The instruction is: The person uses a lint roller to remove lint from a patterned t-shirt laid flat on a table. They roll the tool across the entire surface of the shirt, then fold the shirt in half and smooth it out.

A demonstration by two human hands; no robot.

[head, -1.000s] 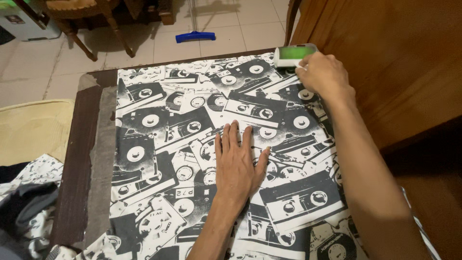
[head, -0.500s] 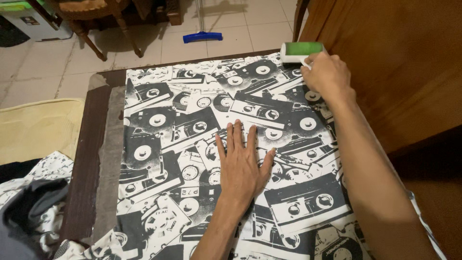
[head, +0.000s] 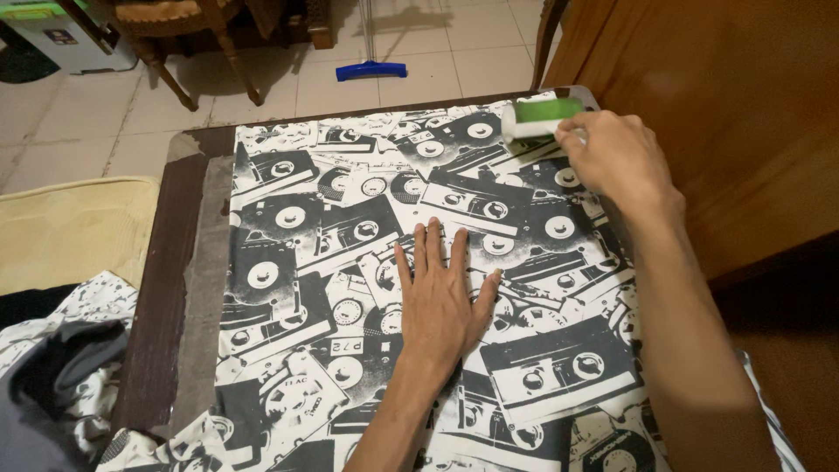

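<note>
**Lint roller at the upper right of the printed cloth**

Green and white lint roller [head: 535, 119] lies on the black and white cassette-print fabric [head: 350, 262], upper right of the frame. The right hand [head: 612, 162] closes its fingers around the roller's end. The left hand [head: 441, 306] presses flat at centre, fingers spread, on the dark wooden table [head: 162, 323].

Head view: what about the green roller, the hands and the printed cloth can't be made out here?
- Green roller: its handle is hidden inside the right hand; whether it touches the printed cloth is unclear.
- Printed cloth: the near end is cut off by the bottom edge; the left hand covers part of the middle.
- Table: the top is mostly hidden under the cloth.
- Broom: the handle is too thin to follow.
</note>
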